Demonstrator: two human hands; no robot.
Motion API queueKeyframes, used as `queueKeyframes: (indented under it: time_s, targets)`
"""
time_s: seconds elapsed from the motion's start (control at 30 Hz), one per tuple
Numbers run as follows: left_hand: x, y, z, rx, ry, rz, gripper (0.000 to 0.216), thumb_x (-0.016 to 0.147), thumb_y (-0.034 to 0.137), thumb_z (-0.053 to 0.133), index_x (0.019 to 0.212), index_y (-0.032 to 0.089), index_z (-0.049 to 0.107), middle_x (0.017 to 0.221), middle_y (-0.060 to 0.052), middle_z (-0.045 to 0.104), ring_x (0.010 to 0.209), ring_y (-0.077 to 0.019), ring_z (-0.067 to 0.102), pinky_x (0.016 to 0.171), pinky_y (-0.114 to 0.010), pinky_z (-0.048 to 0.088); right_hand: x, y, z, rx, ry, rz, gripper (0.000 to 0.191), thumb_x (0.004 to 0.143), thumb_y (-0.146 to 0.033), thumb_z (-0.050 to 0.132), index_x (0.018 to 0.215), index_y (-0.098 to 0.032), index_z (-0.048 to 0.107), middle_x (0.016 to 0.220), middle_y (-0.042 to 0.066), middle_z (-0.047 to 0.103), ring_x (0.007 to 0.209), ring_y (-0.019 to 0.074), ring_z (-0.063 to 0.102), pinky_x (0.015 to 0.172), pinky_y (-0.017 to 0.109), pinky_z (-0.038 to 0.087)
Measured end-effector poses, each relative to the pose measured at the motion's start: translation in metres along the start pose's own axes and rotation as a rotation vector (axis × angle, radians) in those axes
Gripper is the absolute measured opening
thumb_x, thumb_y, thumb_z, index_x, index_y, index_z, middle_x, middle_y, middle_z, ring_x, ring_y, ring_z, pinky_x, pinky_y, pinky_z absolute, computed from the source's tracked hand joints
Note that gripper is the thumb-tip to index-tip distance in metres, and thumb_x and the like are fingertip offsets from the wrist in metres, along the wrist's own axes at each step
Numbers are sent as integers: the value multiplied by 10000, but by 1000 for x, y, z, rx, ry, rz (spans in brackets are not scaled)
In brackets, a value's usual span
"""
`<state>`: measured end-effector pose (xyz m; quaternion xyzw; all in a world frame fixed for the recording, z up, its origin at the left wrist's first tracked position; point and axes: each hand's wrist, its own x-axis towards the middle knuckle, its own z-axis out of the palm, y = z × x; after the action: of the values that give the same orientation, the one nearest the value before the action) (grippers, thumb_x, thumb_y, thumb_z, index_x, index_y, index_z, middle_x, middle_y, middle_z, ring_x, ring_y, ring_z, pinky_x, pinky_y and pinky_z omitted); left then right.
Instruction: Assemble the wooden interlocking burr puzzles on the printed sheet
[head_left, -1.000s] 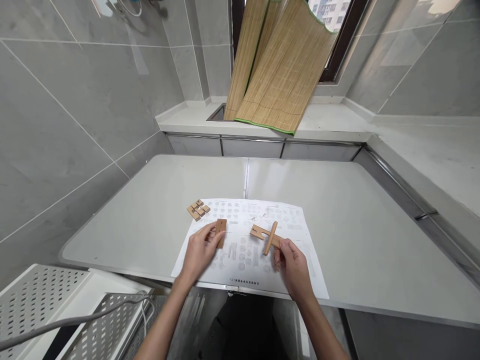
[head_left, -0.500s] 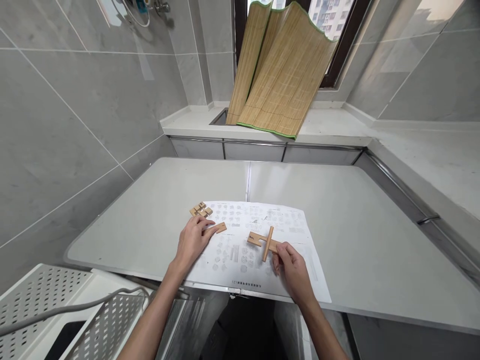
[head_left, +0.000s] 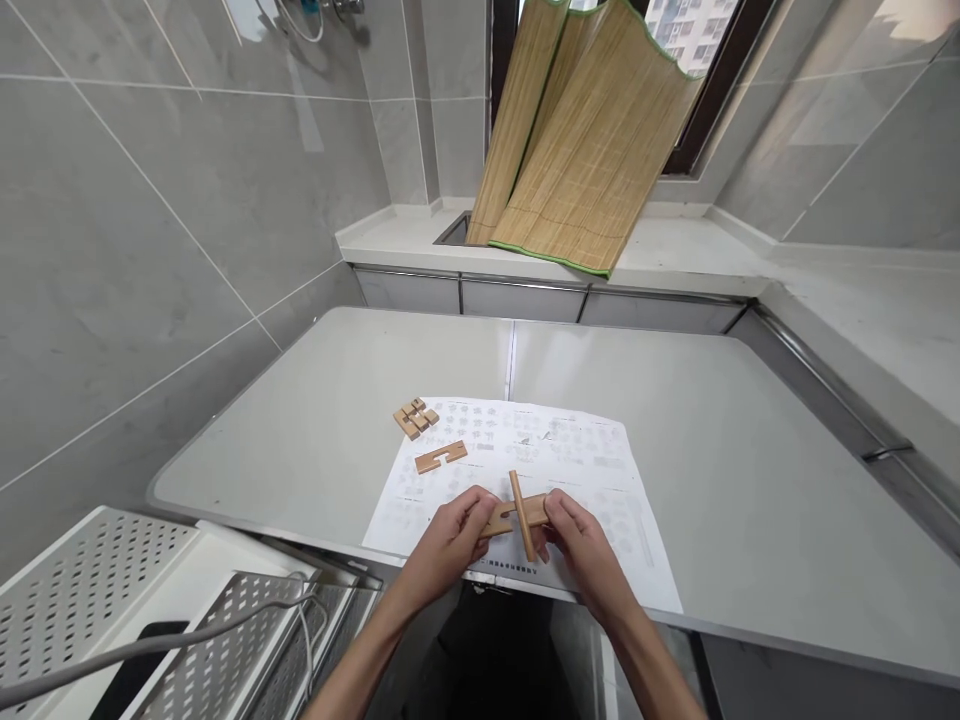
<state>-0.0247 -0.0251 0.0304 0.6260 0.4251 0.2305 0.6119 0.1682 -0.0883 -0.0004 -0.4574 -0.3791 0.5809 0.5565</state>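
Between my hands is a pair of joined wooden puzzle pieces: a flat notched piece [head_left: 535, 510] with a narrow piece [head_left: 521, 515] standing crosswise through it. The left end of the flat piece is pinched by my left hand [head_left: 454, 530], the right end by my right hand [head_left: 576, 528]. Both hands are near the table's front edge, above a printed sheet [head_left: 585, 460]. A loose notched wooden piece [head_left: 441, 456] lies on the sheet, beyond my left hand. Farther back, at the sheet's left corner, a small cluster of wooden pieces [head_left: 415, 418] lies close together.
The sheet rests on a pale table [head_left: 750, 480]. Behind it, a folded bamboo mat [head_left: 592, 150] leans on a white ledge [head_left: 675, 245] by the window. A white perforated rack [head_left: 67, 570] with a grey cable [head_left: 195, 640] stands at the lower left.
My left hand has left the loose notched piece on the sheet and come nearer, taking the left end of the joined pieces. My right hand has brought them slightly closer. The view has shifted slightly.
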Motion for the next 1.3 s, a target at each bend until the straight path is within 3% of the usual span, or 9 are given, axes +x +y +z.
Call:
queueKeyframes:
  time_s: [0.17, 0.3, 0.4, 0.57, 0.77, 0.87, 0.97, 1.13, 1.3]
  targets:
    - [-6, 5, -16, 126, 11, 70, 448, 1029, 591, 479, 864, 187, 580, 676, 50, 406, 618, -118, 358, 581, -244, 302, 8, 0, 2, 284, -267, 174, 460, 941, -599, 703, 1195, -216, 722, 1118, 101, 685, 889, 219, 588, 760, 345, 490]
    - [-9, 5, -28, 137, 12, 77, 424, 1021, 575, 510, 878, 184, 590, 642, 60, 419, 601, -115, 353, 583, -249, 291, 15, 7, 4, 345, -347, 213, 560, 825, -600, 838, 1189, -192, 720, 981, 86, 702, 799, 188, 585, 698, 299, 468]
    - [-11, 2, -36, 150, 44, 81, 440, 1019, 588, 505, 859, 186, 583, 648, 52, 440, 609, -119, 374, 587, -250, 300, 18, 11, 11, 356, -306, 236, 555, 793, -599, 865, 1162, -220, 698, 899, 49, 703, 669, 140, 540, 613, 260, 433]
    - [-13, -9, -47, 153, 88, 62, 480, 992, 642, 508, 839, 193, 584, 646, 42, 447, 602, -125, 385, 563, -243, 298, 21, 10, 32, 262, -214, 243, 580, 729, -653, 877, 1090, -224, 727, 1023, 65, 709, 613, 117, 513, 541, 245, 437]
    - [-11, -36, -73, 16, 288, -18, 559, 922, 764, 499, 863, 212, 560, 614, 60, 426, 515, -116, 391, 507, -230, 337, 32, 0, 29, 315, 127, 122, 587, 660, -692, 892, 1029, -270, 718, 1166, 101, 746, 516, 92, 417, 414, 248, 394]
    - [-12, -45, -95, 167, 492, 18, 502, 954, 691, 520, 916, 204, 635, 649, 28, 558, 588, -148, 522, 583, -247, 416, 37, -9, 22, 102, 89, 167, 450, 788, -595, 859, 1005, -224, 724, 915, 57, 722, 569, 119, 511, 482, 256, 462]
    - [-11, -48, -110, 296, 545, 43, 449, 980, 620, 532, 1063, 206, 685, 729, -5, 686, 715, -191, 650, 695, -273, 483, 41, -7, 28, -17, 42, 262, 433, 850, -576, 813, 997, -195, 671, 760, 11, 663, 660, 185, 666, 606, 306, 561]
    - [2, -44, -116, 608, 522, 97, 401, 1042, 553, 457, 1158, 246, 686, 917, -38, 779, 788, -217, 704, 732, -294, 496, 51, 20, 54, 6, 77, 291, 878, 842, -635, 785, 1479, -246, 321, 982, 52, 741, 726, 278, 788, 751, 479, 651]
    - [28, -31, -115, 908, 483, 166, 320, 1085, 440, 412, 1146, 255, 667, 1104, -60, 790, 942, -244, 741, 768, -300, 490, 53, 37, 81, 98, 179, 207, 777, 852, -588, 792, 1411, -291, 343, 1107, 56, 705, 841, 279, 811, 841, 484, 660]
